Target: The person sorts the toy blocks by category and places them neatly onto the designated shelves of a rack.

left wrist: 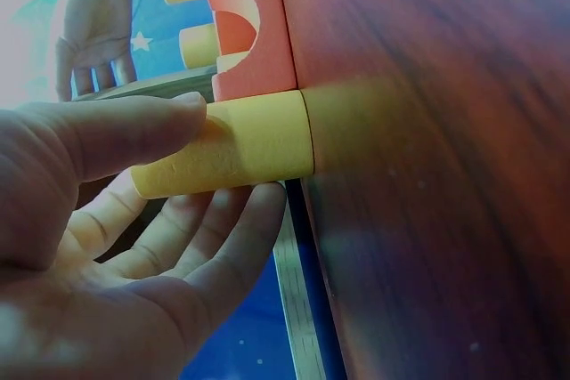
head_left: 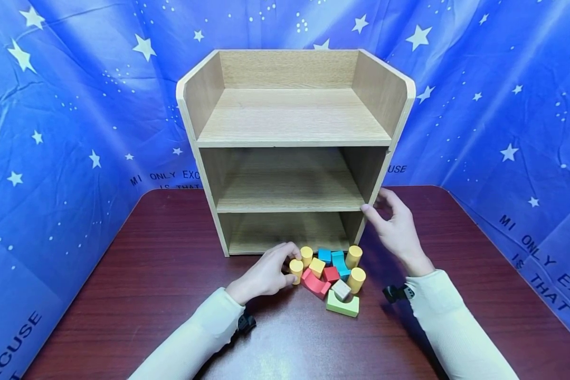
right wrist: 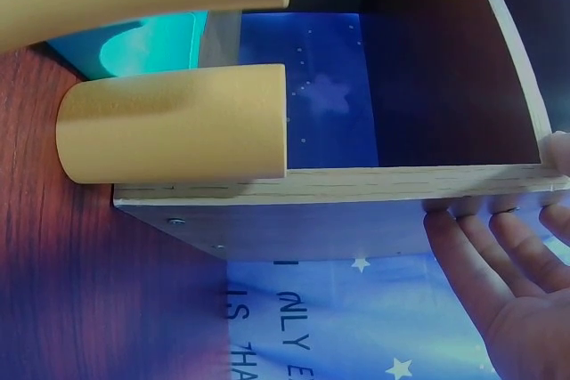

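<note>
My left hand (head_left: 266, 270) holds a yellow cylinder block (left wrist: 236, 144) standing at the left end of a block group; its thumb lies on one side and its fingers on the other. Beside that cylinder are a red arch block (head_left: 315, 284), another yellow cylinder (head_left: 306, 256) and a yellow cube (head_left: 317, 267). At the wooden shelf unit (head_left: 294, 143), my right hand (head_left: 399, 229) grips the right side panel, thumb at the front edge and fingertips against the outer face (right wrist: 338, 229).
Also in the group are a red cube (head_left: 331, 274), a blue cube (head_left: 324, 256), a teal arch block (head_left: 340, 265), two yellow cylinders (head_left: 357, 280) at the right, and a pale cube (head_left: 341, 290) sitting in a green arch block (head_left: 343, 304). A starry blue cloth (head_left: 76, 105) surrounds the dark red table (head_left: 161, 264).
</note>
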`<state>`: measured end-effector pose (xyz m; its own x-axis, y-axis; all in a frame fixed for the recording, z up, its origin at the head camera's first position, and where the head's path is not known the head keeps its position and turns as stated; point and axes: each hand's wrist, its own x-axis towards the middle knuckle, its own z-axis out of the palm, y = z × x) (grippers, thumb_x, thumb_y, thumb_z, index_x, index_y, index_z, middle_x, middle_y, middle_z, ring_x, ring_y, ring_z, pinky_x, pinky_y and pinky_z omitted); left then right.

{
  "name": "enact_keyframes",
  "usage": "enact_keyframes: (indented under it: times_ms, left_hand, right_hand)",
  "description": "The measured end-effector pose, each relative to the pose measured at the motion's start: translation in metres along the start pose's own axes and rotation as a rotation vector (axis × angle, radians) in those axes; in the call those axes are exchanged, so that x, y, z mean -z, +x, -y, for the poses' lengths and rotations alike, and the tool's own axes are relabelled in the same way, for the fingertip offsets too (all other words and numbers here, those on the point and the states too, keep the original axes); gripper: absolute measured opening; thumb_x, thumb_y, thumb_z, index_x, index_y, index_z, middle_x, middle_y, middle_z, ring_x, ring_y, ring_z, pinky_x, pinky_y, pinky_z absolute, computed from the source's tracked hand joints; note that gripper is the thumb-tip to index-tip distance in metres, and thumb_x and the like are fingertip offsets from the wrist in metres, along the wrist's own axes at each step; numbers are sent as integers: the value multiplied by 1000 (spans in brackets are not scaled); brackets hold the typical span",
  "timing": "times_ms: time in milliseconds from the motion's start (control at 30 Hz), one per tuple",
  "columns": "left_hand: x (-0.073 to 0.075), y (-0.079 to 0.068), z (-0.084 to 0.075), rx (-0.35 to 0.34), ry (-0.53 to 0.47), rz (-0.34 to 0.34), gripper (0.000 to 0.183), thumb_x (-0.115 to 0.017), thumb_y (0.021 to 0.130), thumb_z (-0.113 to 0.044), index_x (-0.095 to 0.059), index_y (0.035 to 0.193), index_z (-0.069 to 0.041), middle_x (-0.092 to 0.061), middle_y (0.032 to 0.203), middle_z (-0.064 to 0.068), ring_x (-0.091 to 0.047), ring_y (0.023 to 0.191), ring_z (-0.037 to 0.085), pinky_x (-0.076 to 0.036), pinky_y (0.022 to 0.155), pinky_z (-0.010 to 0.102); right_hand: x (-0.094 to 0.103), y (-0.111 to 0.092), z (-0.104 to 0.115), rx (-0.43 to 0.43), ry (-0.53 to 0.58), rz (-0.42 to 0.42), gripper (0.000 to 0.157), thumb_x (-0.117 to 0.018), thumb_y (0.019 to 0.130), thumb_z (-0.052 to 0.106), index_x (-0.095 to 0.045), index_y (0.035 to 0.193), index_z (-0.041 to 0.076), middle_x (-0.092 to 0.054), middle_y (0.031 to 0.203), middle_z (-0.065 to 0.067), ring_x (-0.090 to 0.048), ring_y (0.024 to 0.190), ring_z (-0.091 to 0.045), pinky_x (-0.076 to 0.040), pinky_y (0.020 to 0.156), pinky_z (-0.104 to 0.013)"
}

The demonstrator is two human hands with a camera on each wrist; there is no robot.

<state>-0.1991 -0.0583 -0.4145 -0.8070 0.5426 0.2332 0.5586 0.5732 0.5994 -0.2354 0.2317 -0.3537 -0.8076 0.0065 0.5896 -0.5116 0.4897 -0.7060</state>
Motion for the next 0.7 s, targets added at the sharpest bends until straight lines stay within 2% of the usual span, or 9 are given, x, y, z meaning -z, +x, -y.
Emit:
enact_keyframes:
  times_ms: [267, 533, 700]
  left_hand:
    - [0, 1, 1, -10, -7, -10, 40, -80, 72, -6, -53, 100, -15, -55, 97, -5, -56, 91, 11, -46, 84, 30]
    - [-1, 1, 1, -24, 1, -16, 39, -79, 72, -6, -52, 99, -15, -54, 96, -6, -55, 91, 10, -46, 83, 29]
    - [0, 1, 0, -28, 2, -21, 39, -79, 72, -6, -52, 98, -15, -55, 96, -5, -56, 91, 10, -46, 83, 29]
  right_hand:
    - [-1, 1, 3, -6, -16, 2, 39, -67, 88, 9, -57, 125, 4, -64, 106, -12, -55, 92, -2, -45, 80, -17]
    - [3, -5, 39, -9, -51, 4, 36, -64, 88, 2, -56, 121, -6, -63, 104, -19, -55, 89, -4, -45, 79, -17]
    - [4, -5, 43, -2, -50, 0, 36, -65, 87, 2, -56, 121, -6, -63, 103, -20, -55, 89, -5, -44, 78, -14]
